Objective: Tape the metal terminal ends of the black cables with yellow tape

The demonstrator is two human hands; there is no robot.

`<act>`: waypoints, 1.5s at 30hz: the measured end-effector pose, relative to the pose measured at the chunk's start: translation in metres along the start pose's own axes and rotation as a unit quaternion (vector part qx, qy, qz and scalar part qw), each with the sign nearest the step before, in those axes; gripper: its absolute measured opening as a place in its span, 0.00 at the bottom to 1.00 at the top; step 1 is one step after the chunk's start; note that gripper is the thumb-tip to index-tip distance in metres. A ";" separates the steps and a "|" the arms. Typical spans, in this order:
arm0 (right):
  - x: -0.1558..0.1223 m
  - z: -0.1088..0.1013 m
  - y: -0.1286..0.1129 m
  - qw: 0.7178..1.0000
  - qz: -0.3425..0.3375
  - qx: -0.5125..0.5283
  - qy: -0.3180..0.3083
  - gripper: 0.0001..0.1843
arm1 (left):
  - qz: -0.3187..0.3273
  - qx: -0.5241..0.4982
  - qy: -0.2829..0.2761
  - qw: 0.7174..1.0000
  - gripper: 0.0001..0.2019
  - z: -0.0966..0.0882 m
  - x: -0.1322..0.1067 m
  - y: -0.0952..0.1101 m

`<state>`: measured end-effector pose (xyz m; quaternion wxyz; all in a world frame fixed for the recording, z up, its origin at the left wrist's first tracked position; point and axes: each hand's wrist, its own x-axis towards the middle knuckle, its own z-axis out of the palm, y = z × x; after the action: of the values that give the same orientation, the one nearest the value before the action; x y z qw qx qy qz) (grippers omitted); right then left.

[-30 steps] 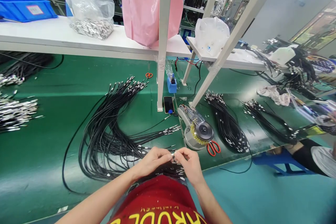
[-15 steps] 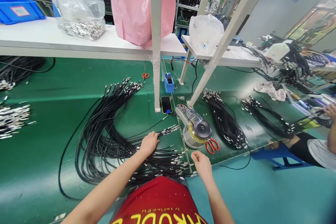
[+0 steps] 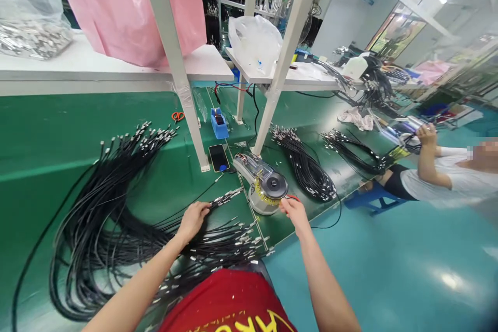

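Left hand (image 3: 192,221) open, palm down on black terminal-tipped cables (image 3: 229,241), long axis roughly 9 to 3; right hand (image 3: 294,212) open, empty, nearer tape dispenser (image 3: 264,187) at 11 o'clock.

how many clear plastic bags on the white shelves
2: a clear bag of metal parts at the left end, another clear bag further right. More may be hidden.

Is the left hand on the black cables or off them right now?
On them: the left hand lies on top of the fanned black cables, with strands showing on both sides of it.
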<state>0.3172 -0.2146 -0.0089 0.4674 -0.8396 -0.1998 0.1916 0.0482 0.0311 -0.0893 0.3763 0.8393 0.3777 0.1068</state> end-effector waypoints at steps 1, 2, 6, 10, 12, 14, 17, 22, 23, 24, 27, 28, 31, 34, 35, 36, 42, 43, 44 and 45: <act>0.001 0.003 -0.002 1.000 0.001 0.017 -0.011 0.27 | -0.009 -0.020 0.005 1.000 0.11 -0.002 0.001 -0.001; 0.001 0.005 -0.004 0.999 0.000 0.031 -0.017 0.28 | -0.019 -0.041 0.011 0.999 0.11 -0.005 0.001 -0.001; -0.009 -0.001 -0.017 0.997 -0.021 0.069 -0.021 0.27 | -0.045 -0.130 0.031 0.990 0.19 -0.026 -0.004 0.013; -0.029 0.003 -0.047 0.992 -0.051 0.088 -0.068 0.23 | -0.027 -0.317 -0.034 0.948 0.27 -0.051 -0.010 0.061; -0.040 0.015 -0.067 0.985 -0.069 0.110 -0.112 0.20 | -0.003 -0.357 -0.051 0.933 0.26 -0.060 -0.012 0.090; -0.051 0.031 -0.086 0.977 -0.098 0.121 -0.147 0.17 | -0.005 -0.357 -0.052 0.933 0.23 -0.064 -0.014 0.113; -0.063 0.054 -0.106 0.969 -0.153 0.104 -0.164 0.13 | -0.003 -0.354 -0.073 0.932 0.20 -0.065 -0.022 0.124; -0.072 0.080 -0.110 0.959 -0.194 0.086 -0.187 0.09 | -0.027 -0.401 -0.102 0.910 0.22 -0.051 -0.045 0.104; -0.073 0.083 -0.109 0.957 -0.197 0.085 -0.194 0.09 | -0.037 -0.423 -0.101 0.900 0.22 -0.048 -0.049 0.099; -0.074 0.087 -0.107 0.955 -0.201 0.084 -0.200 0.09 | -0.045 -0.443 -0.100 0.890 0.22 -0.045 -0.052 0.096; -0.075 0.094 -0.102 0.950 -0.215 0.073 -0.216 0.09 | -0.062 -0.467 -0.095 0.877 0.19 -0.041 -0.060 0.090; -0.076 0.097 -0.101 0.948 -0.219 0.069 -0.220 0.08 | -0.069 -0.467 -0.090 0.877 0.18 -0.041 -0.061 0.089; -0.076 0.104 -0.100 0.944 -0.226 0.067 -0.232 0.05 | -0.090 -0.468 -0.063 0.877 0.17 -0.044 -0.063 0.090; -0.076 0.112 -0.099 0.940 -0.225 0.088 -0.242 0.06 | -0.098 -0.496 -0.051 0.861 0.16 -0.047 -0.064 0.093; -0.076 0.114 -0.099 0.939 -0.222 0.095 -0.246 0.06 | -0.094 -0.509 -0.053 0.854 0.15 -0.048 -0.064 0.094; -0.075 0.117 -0.098 0.937 -0.219 0.102 -0.251 0.06 | -0.091 -0.522 -0.056 0.846 0.15 -0.049 -0.064 0.095; -0.074 0.130 -0.095 0.933 -0.179 0.133 -0.282 0.06 | -0.080 -0.533 -0.051 0.841 0.14 -0.053 -0.067 0.098; -0.073 0.131 -0.095 0.933 -0.175 0.137 -0.283 0.07 | -0.078 -0.530 -0.053 0.842 0.14 -0.053 -0.067 0.098; -0.073 0.131 -0.094 0.933 -0.172 0.140 -0.283 0.07 | -0.077 -0.530 -0.055 0.843 0.14 -0.053 -0.067 0.097; -0.072 0.131 -0.094 0.934 -0.170 0.142 -0.282 0.07 | -0.077 -0.531 -0.057 0.842 0.14 -0.053 -0.067 0.097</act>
<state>0.1743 -0.1133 0.0174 0.5314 -0.6296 -0.4342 0.3643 0.0311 -0.0291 0.0233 0.7919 0.4840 0.3048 0.2139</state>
